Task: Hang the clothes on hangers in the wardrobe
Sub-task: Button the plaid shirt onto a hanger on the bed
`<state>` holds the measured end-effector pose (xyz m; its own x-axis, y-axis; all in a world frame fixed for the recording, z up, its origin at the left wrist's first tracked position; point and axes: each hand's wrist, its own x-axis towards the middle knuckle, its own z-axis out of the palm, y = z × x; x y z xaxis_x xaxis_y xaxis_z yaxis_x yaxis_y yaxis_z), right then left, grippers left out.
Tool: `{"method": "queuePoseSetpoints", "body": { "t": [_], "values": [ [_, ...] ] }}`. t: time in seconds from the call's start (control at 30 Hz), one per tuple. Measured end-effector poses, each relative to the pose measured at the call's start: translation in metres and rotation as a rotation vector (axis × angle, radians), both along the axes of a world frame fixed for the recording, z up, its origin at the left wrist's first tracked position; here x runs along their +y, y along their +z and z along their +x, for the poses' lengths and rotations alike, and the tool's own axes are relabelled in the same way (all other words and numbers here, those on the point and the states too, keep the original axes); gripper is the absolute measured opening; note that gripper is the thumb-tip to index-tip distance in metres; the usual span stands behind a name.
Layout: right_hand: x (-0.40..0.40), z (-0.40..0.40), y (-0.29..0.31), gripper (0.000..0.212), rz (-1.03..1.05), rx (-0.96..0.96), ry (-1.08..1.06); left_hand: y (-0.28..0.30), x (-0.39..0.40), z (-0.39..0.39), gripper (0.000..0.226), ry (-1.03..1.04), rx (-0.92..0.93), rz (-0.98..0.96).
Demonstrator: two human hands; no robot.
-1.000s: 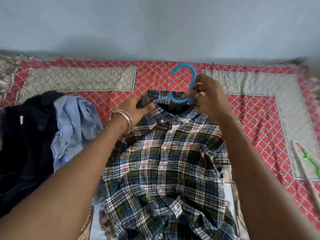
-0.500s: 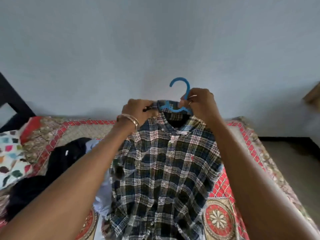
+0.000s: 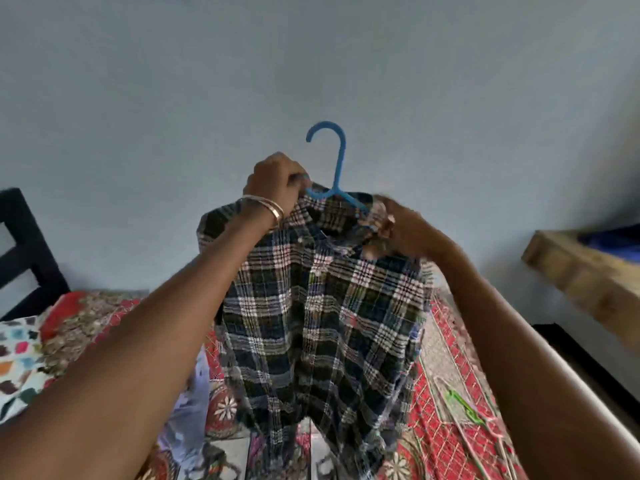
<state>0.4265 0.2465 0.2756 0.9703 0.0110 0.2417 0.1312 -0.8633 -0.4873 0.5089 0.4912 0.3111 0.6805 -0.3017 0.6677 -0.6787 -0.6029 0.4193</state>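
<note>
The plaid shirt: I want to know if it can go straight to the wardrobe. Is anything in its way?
The wardrobe is not in view, so that cannot be told. The plaid shirt hangs on the blue hanger, gripped by the left hand and right hand, lifted above the bed.

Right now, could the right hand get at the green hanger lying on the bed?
Probably yes. The green hanger lies uncovered on the bedspread below the right hand, but that hand is pinching the plaid shirt and would have to let go first.
</note>
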Motion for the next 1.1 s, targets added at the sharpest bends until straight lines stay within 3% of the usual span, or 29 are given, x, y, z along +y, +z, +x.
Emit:
{"method": "queuePoseSetpoints", "body": {
  "t": [0.07,0.13,0.23,0.37,0.4,0.47,0.53,0.63,0.8,0.9,0.93,1.0,1.1],
  "values": [
    [-0.023,-0.026,0.004,0.072,-0.24,0.139,-0.01,0.022,0.006,-0.015,0.023,0.061,-0.026,-0.008],
    [-0.03,-0.043,0.021,0.042,-0.34,0.182,-0.037,0.04,0.013,-0.023,0.025,0.09,-0.072,0.005],
    [-0.031,-0.051,0.046,0.032,-0.51,0.285,-0.09,0.045,0.019,-0.029,0.023,0.042,-0.153,-0.023],
    [-0.027,-0.054,0.08,0.031,-0.683,0.148,-0.304,0.068,0.019,-0.032,0.021,0.045,-0.204,-0.117],
    [-0.023,-0.057,0.083,0.035,-0.62,0.058,-0.323,0.067,0.018,-0.036,0.021,0.043,-0.202,-0.131],
    [-0.008,-0.052,0.098,0.039,-0.2,-0.143,-0.173,0.076,0.015,-0.039,0.02,0.032,-0.217,-0.161],
    [0.013,-0.046,0.113,0.029,0.066,-0.21,-0.02,0.084,0.012,-0.041,0.02,0.031,-0.222,-0.215],
    [0.029,-0.036,0.121,0.036,-0.062,-0.158,-0.038,0.096,0.004,-0.051,0.02,0.061,-0.19,-0.261],
    [0.019,-0.041,0.117,0.03,0.01,-0.309,-0.188,0.111,0.015,-0.071,0.018,-0.119,0.053,-0.143],
    [0.01,-0.064,0.133,0.029,0.009,-0.344,-0.251,0.103,0.05,-0.056,0.092,-0.143,0.202,0.304],
    [0.008,-0.068,0.136,0.031,0.009,-0.339,-0.267,0.094,0.064,-0.05,0.105,-0.088,0.247,0.443],
    [0.008,-0.091,0.149,0.031,-0.023,-0.355,-0.309,0.083,0.078,-0.048,0.096,0.021,0.244,0.548],
    [0.01,-0.117,0.163,0.02,-0.11,-0.318,-0.299,0.081,0.087,-0.049,0.055,0.096,0.08,0.498]
  ]
}}
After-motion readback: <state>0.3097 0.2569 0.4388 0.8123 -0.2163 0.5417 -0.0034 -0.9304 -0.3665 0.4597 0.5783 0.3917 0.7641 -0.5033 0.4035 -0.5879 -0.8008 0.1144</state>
